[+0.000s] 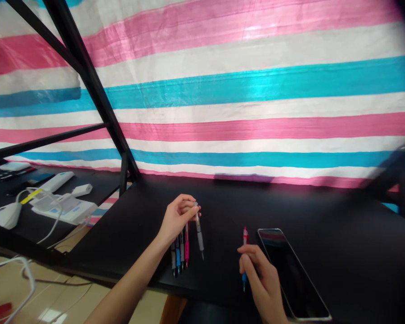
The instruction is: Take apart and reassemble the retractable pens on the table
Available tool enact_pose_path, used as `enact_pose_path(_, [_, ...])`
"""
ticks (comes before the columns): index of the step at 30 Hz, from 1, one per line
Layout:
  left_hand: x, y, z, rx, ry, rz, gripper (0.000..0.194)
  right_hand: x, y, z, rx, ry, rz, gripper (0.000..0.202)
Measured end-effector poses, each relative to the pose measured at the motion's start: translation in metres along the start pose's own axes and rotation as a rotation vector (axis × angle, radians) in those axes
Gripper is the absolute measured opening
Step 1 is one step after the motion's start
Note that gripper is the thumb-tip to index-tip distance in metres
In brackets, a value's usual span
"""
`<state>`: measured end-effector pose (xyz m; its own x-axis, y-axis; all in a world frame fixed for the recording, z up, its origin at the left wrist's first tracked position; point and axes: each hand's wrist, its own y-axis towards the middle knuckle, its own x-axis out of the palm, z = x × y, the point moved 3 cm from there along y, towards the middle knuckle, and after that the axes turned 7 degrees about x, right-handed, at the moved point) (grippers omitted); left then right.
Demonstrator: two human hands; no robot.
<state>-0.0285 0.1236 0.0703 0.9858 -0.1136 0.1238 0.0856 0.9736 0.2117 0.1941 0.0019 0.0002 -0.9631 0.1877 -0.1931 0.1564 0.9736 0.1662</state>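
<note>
My left hand (182, 213) pinches the upper end of a clear pen with a grey grip (200, 234), its tip pointing down at the black table. Just left of that pen lie several pens side by side, among them a pink pen (186, 247) and a blue one (178, 254), partly behind my left hand. My right hand (259, 274) is closed at a pen with a red top (245, 236) and a blue lower part, with fingers across its middle. Right beside my right hand a phone (293, 274) lies with its dark screen up.
The black table (340, 234) meets a striped sheet (256, 130) at its back. A black metal frame (104, 108) rises at the left. Beyond it, white chargers (54, 182), a power strip (69, 209) and cables lie on another table.
</note>
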Motion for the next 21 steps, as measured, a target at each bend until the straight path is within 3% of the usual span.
enact_pose_path(4, [-0.002, 0.004, -0.001, -0.025, 0.002, -0.046, 0.043, -0.001, -0.001, 0.000, 0.000, -0.001, 0.008, 0.021])
enact_pose_path(21, [-0.006, 0.013, -0.006, -0.052, 0.142, -0.108, 0.036, -0.001, 0.000, 0.001, 0.023, 0.020, -0.011, 0.021])
